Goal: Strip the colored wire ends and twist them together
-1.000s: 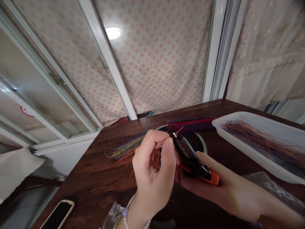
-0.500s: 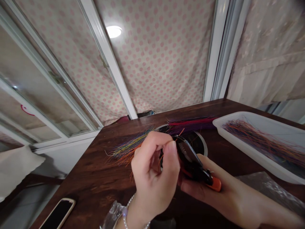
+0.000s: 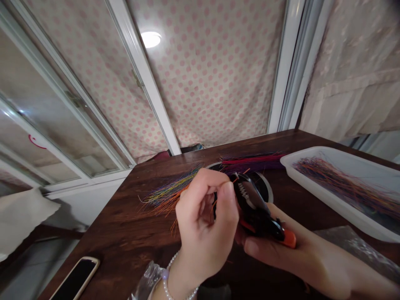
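Note:
My left hand (image 3: pixel 206 221), with a beaded bracelet at its wrist, pinches a thin orange wire (image 3: pixel 246 171) between thumb and forefinger. The wire's end sticks out past the jaws of a wire stripper (image 3: pixel 258 216) with a black body and an orange handle end. My right hand (image 3: pixel 281 260) is wrapped round that tool, its fingers partly hidden beneath it. Behind my left hand lies a loose bundle of yellow, blue and orange wires (image 3: pixel 170 191). Red and purple wires (image 3: pixel 259 160) lie farther back, beside and over a dark round object with a pale rim (image 3: pixel 269 187).
A white plastic tray (image 3: pixel 325 202) holding mixed wires stands at the right. Clear plastic bags lie near my right forearm (image 3: pixel 350 239) and left wrist. A phone (image 3: pixel 75 279) rests at the table's left edge. Behind the dark wooden table (image 3: pixel 131 229) are white-framed sliding panels.
Both hands have shifted slightly to the right together with the wire stripper and the orange wire. The grip of each hand looks the same.

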The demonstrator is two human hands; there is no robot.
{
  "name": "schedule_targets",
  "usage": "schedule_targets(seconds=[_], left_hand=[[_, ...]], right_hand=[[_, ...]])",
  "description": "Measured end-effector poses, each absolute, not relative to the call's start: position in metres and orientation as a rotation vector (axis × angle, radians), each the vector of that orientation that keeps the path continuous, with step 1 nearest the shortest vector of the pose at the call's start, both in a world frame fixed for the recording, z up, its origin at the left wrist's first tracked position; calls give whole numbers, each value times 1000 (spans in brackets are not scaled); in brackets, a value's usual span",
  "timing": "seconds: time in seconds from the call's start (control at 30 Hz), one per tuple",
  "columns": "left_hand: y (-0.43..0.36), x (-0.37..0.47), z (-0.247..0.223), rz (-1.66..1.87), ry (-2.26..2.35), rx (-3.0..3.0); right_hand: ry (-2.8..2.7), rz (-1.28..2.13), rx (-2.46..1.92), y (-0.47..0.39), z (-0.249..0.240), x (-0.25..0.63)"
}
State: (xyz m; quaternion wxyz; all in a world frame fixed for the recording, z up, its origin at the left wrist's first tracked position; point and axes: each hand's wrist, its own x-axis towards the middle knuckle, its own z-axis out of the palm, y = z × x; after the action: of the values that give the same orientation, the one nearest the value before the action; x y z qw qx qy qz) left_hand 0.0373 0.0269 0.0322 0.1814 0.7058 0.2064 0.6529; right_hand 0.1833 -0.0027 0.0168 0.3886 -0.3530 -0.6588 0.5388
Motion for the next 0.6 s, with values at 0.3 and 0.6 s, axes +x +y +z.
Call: schedule_targets(seconds=[0.3,0.6], left_hand=[[28,38,33,1883,556,2026],[26,40,30,1891,580,1936]], right_hand=[[-1752,1274,-1040,-6,12,187],[-1684,1360,-970,-8,16,188]])
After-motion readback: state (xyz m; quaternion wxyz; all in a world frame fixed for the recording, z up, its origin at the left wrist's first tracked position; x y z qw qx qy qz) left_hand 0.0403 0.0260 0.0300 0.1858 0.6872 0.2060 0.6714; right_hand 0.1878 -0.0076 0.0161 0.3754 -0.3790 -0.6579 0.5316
